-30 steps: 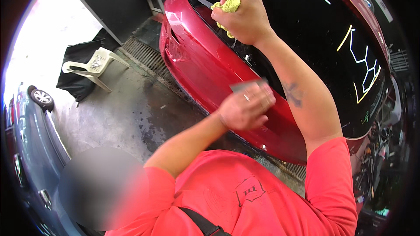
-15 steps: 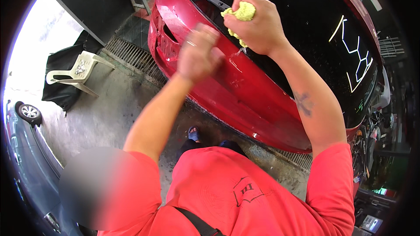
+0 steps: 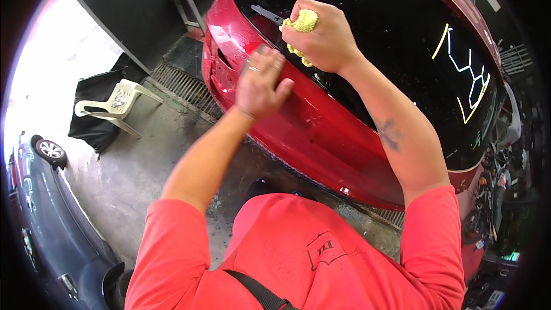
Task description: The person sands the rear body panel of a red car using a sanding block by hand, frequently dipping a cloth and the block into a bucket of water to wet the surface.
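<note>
My left hand point(image 3: 263, 84) lies with fingers stretched and close together on the red painted rear panel point(image 3: 338, 132) of a car. A thin dark edge shows around its fingertips, and I cannot make out what it is. Higher up, my right hand point(image 3: 324, 37) is closed in a fist around a crumpled yellow cloth point(image 3: 301, 21), part of which hangs below the fingers. That fist is over the lower edge of the dark rear window point(image 3: 396, 51), beside the rear wiper point(image 3: 267, 14). Whether the cloth touches the panel cannot be told.
A white plastic chair point(image 3: 119, 103) stands on the left beside a black cover point(image 3: 89, 123). A dark blue car point(image 3: 54, 218) is parked at the lower left. A floor grate point(image 3: 186, 89) runs under the red car, and a metal stand point(image 3: 186, 0) is behind it.
My left hand, blurred by motion before, is now sharp and flat on the panel. My right hand has shifted left with the yellow cloth still in it. The view has shifted slightly.
</note>
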Demonstrator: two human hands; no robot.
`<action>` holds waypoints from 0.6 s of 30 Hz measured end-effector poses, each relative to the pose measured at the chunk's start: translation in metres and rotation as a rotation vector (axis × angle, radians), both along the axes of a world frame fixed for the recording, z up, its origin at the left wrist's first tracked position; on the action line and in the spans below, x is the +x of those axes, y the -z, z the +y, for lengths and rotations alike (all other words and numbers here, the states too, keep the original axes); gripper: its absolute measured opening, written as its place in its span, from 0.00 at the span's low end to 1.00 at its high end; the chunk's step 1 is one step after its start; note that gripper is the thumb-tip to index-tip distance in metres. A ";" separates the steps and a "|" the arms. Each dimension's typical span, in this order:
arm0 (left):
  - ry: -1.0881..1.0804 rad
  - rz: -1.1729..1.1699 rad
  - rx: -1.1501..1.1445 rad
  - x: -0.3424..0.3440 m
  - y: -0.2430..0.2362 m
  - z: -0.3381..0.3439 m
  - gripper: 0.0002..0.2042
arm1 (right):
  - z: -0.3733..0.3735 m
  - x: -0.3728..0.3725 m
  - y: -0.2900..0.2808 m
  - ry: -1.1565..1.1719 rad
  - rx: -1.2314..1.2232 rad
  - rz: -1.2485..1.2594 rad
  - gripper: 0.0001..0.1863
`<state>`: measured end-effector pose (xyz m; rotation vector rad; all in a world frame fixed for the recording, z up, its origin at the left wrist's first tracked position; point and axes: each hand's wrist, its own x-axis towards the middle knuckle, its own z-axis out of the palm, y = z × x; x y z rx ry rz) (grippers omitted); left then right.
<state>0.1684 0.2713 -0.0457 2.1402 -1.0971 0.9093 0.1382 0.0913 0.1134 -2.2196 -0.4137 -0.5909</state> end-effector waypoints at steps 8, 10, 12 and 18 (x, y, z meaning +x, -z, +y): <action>0.215 0.068 0.033 -0.024 0.019 -0.004 0.29 | 0.031 0.042 0.000 0.011 0.116 -0.067 0.19; -0.018 0.141 -0.011 0.035 0.024 0.037 0.30 | 0.037 0.038 -0.009 -0.007 0.071 -0.082 0.27; 0.069 0.126 0.017 0.037 0.027 0.046 0.31 | 0.026 0.030 0.004 -0.086 -0.178 -0.272 0.26; 0.366 0.137 0.083 0.061 0.072 0.063 0.34 | 0.000 -0.064 0.081 -0.100 -0.901 -0.136 0.24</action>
